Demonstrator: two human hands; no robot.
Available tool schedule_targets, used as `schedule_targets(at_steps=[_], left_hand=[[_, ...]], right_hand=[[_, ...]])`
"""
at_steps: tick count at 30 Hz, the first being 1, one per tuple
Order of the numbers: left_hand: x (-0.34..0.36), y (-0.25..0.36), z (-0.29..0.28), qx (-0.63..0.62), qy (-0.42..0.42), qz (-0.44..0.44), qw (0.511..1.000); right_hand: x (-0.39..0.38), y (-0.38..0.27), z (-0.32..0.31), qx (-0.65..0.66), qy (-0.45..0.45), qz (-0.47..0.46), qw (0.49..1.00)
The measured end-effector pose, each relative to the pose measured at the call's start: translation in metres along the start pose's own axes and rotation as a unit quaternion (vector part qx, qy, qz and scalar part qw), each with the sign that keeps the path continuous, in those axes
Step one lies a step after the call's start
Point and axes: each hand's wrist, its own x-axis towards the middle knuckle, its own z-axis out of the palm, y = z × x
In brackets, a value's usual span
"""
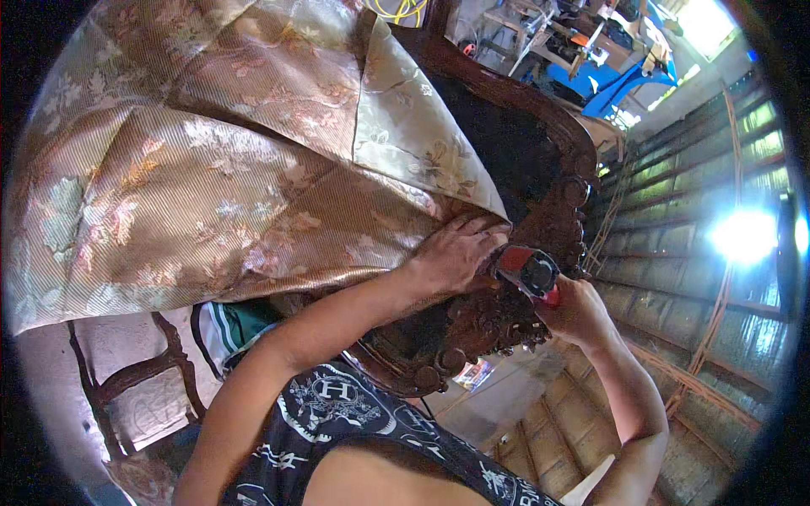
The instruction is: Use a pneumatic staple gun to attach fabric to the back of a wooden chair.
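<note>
My left hand (456, 251) has its fingers bent over the lower edge of a shiny beige floral fabric (194, 202), near its pointed corner. The fabric is spread in folds over part of a carved dark wooden furniture frame (564, 126) with a black inner panel (468, 118). My right hand (572, 308) grips a red-and-black staple gun (527, 270), whose head sits right beside my left fingertips at the fabric edge. The exact contact point of the tool is hidden.
A dark curved wooden frame (139, 375) stands at lower left beside green striped cloth (245, 325). Beyond the carved piece are a cluttered wooden structure with blue items (582, 76) and yellow hose (396, 10). A corrugated roof (692, 295) with a bright light fills the right side.
</note>
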Motion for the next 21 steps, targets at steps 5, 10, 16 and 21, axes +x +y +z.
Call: schedule_targets(at_steps=[5,10,16,21], left_hand=[[-0.001,0.001,0.002,-0.053,0.025,0.007,0.998],[-0.001,-0.016,0.015,-0.059,0.013,0.026,0.998],[-0.003,-0.015,0.009,-0.102,-0.079,-0.027,0.991],[-0.001,-0.008,0.002,-0.082,-0.061,-0.033,0.994]], right_hand=[[-0.004,-0.006,-0.007,0.013,-0.012,0.026,1.0],[-0.012,0.012,0.001,0.044,0.032,0.018,0.998],[-0.009,0.016,0.003,0.058,0.013,0.034,0.998],[-0.006,0.002,-0.006,0.057,0.011,0.027,0.998]])
